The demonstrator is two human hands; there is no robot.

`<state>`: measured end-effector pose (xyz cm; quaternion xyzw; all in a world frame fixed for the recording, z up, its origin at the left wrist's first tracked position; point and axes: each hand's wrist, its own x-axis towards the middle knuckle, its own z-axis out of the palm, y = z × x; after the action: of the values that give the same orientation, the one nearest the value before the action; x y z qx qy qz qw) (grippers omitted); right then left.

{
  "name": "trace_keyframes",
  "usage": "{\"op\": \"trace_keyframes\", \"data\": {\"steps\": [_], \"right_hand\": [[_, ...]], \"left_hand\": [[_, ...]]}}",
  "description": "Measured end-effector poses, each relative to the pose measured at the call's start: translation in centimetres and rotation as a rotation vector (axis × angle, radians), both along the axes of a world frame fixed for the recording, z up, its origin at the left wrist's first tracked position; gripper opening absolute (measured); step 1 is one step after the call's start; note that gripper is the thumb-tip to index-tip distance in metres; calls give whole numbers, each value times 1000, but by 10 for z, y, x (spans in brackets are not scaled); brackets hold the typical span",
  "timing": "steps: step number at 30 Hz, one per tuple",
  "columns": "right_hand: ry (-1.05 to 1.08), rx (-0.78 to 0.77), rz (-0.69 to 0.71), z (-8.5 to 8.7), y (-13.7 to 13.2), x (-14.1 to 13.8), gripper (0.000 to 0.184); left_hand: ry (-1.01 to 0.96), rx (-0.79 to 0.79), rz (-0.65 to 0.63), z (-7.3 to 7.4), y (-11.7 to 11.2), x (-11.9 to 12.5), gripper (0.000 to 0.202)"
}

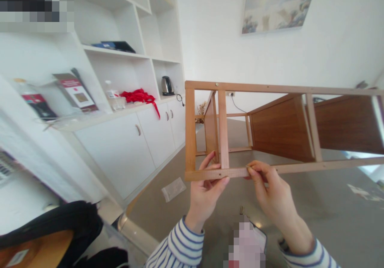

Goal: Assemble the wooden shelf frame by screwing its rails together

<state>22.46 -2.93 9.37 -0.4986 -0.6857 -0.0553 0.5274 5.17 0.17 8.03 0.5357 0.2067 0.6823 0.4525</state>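
Observation:
A brown wooden shelf frame [189,132] with slatted sides and solid board panels [279,126] stretches across the right half of the view. My left hand [205,196] grips its lower rail [237,173] where a crossbar [223,128] meets it, thumb in front and fingers behind. A small dark hole shows in the rail beside that thumb. Just to the right, my right hand [273,188] has thumb and forefinger pinched together against the same rail. Whatever is between those fingertips is too small to make out.
Beneath the frame is a grey tabletop [168,216] with a clear plastic bag [174,189]. White shelving [120,72] on the left holds a kettle [167,86], red cloth [139,96] and bottles. A black-edged chair [54,224] stands at lower left. Small packets [364,192] lie at right.

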Motion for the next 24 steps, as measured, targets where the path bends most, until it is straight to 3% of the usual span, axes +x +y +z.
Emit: {"op": "trace_keyframes", "data": {"steps": [18,24], "right_hand": [[15,-62,0,3,-2,1,10],[-23,-9,-30,9,-9,3,13]], "left_hand": [[13,-58,42,6,-4,2,26],[9,-81,44,5,-5,3,26]]}}
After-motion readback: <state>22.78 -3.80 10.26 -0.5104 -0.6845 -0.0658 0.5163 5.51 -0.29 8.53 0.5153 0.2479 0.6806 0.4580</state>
